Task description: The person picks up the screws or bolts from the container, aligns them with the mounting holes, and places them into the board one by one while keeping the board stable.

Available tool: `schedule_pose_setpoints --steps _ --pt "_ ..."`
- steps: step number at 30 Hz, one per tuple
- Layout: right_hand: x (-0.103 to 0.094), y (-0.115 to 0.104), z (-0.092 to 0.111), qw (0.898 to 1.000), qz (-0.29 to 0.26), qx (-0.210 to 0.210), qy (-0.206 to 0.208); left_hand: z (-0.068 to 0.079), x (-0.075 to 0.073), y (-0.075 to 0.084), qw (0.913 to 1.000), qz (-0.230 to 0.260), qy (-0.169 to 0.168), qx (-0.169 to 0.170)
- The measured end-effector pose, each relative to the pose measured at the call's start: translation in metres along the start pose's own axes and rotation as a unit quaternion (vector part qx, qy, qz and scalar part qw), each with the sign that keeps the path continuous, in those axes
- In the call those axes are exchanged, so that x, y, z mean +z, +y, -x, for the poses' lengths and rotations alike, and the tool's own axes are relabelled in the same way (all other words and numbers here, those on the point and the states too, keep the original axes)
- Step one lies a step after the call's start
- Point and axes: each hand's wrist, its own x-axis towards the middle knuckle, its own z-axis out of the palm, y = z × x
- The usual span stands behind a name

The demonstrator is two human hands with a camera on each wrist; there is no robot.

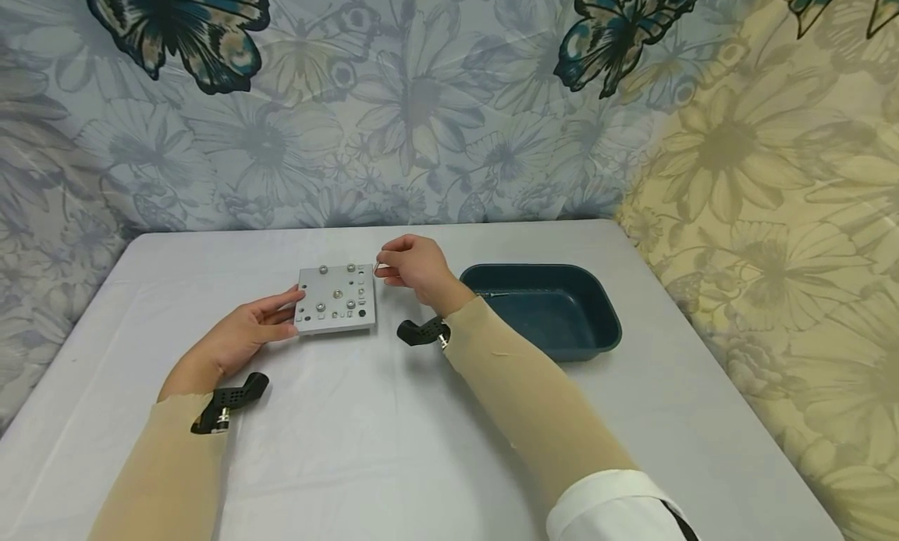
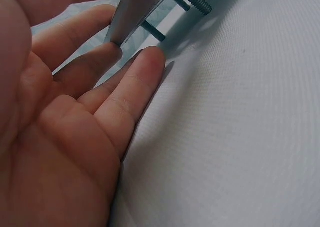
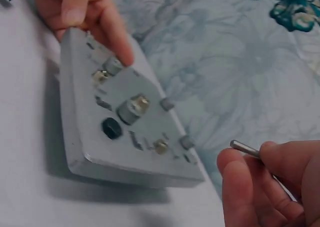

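Observation:
A flat grey metal plate (image 1: 326, 287) with bolts, holes and small slots in its face is held slightly tilted, close over the white table. My left hand (image 1: 242, 334) grips its left edge, thumb at the near corner and fingers along the side. Threaded bolt ends (image 2: 200, 2) stick out of the plate's underside in the left wrist view. Just off the plate's right edge, my right hand (image 1: 417, 268) pinches a thin metal pin (image 3: 245, 149) between thumb and fingers. The pin's blunt end points out past the fingertips, apart from the plate.
To the right, behind my right forearm, sits a dark teal plastic bin (image 1: 604, 307) with a small thin item near its left wall. The white-clothed table (image 1: 337, 447) ends at a patterned butterfly curtain (image 1: 421, 135). Black wrist cameras (image 1: 421, 332) jut from both wrists.

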Motion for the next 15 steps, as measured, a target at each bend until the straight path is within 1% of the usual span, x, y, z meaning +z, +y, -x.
schedule_pose_setpoints --steps 4,8,11,15 --pt "0.02 0.006 -0.005 1.0 0.01 -0.015 0.0 0.002 -0.002 0.0 1.0 0.0 0.0 0.001" --pt "0.034 0.009 -0.006 0.999 0.039 -0.038 -0.005 0.003 -0.003 0.001 1.0 -0.003 0.004 -0.001" --pt "0.038 0.009 -0.006 0.996 0.068 -0.05 -0.011 0.003 -0.002 0.001 1.0 -0.005 0.006 -0.005" --pt "0.039 0.01 -0.006 0.992 0.106 -0.064 -0.015 0.001 0.0 0.0 1.0 0.002 0.003 -0.009"
